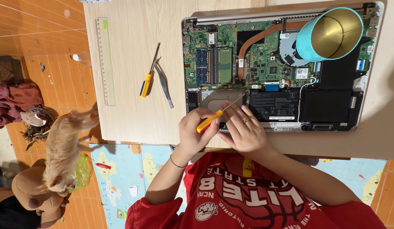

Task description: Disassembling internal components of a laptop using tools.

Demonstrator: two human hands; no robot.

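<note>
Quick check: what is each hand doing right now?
Left hand: closed around the orange-handled screwdriver.
Right hand: fingers flat, open, beside the screwdriver shaft.

Two bare hands meet at the table's near edge, the left hand [197, 129] and the right hand [243, 129]. Two screwdrivers: the orange-handled screwdriver [210, 120] gripped between them, and a yellow-and-blue screwdriver [147, 80] well off to the left of that grip. One pair of tweezers [164, 84] beside it, one clear ruler [105, 59] farther left. One opened laptop [273, 63] just beyond the grip, and one teal cup [328, 34] on its far corner.

Red printed shirt [256, 191] (ring [245, 120], bracelet [176, 163])
</note>
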